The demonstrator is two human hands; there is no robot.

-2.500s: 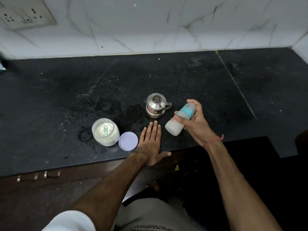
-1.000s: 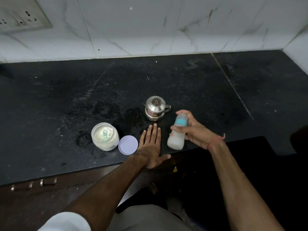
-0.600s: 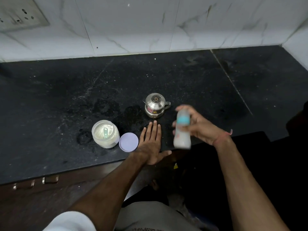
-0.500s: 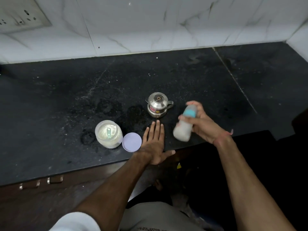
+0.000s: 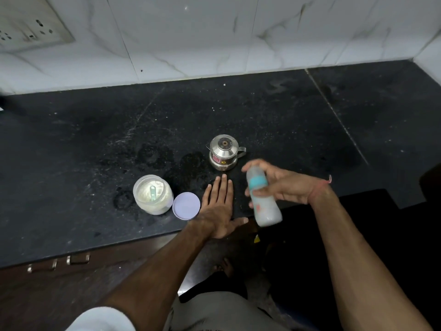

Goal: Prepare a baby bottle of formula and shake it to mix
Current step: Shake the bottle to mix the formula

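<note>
The right hand [image 5: 284, 187] is gripping the bottle [image 5: 261, 195], fingers and thumb curled round its teal collar, and the bottle is now tipping the other way from half a second ago: then its base was pointing down toward the left hand, now the base is swinging out past the surface edge on the near side of the kettle [image 5: 224, 152] while the capped top is pointing back toward it. Across the last seconds it has been rocking between these tilts, so the shaking seems to be well under way and the task is probably in its last step; the blur on the cap end is fitting that reading. The bottle is looking cloudy white through its lower body, with no clear layer that I can make out, though the blur is making it hard to judge whether any lumps are left. It is hanging in the air, touching nothing but the hand

The left hand [image 5: 218, 204] is staying flat on the surface [image 5: 71, 144] with fingers straight, holding nothing, just near of the kettle. Left of the kettle and a little nearer, the lid [image 5: 186, 205] is lying beside the open jar [image 5: 152, 194] of powder, a scoop [image 5: 153, 192] standing in it
</note>
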